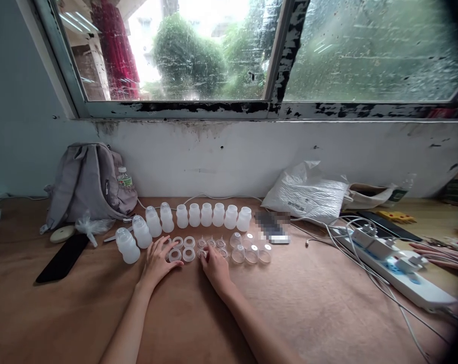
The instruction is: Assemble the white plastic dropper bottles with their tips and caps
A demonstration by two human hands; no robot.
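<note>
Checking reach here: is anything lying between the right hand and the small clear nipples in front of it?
Nothing visible does. The right hand lies flat on the table, fingertips already at the nearest nipples; the left hand rests beside the rings.

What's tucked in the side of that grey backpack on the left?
A water bottle with a green label stands in the side pocket of the backpack; only its cap and upper part show. The pocket hides its lower part, and the closed backpack hides anything inside.

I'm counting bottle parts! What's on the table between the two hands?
In the head view, white rings lie between the left hand and the right hand; the left fingers touch them, with bare table nearer the wrists.
</note>
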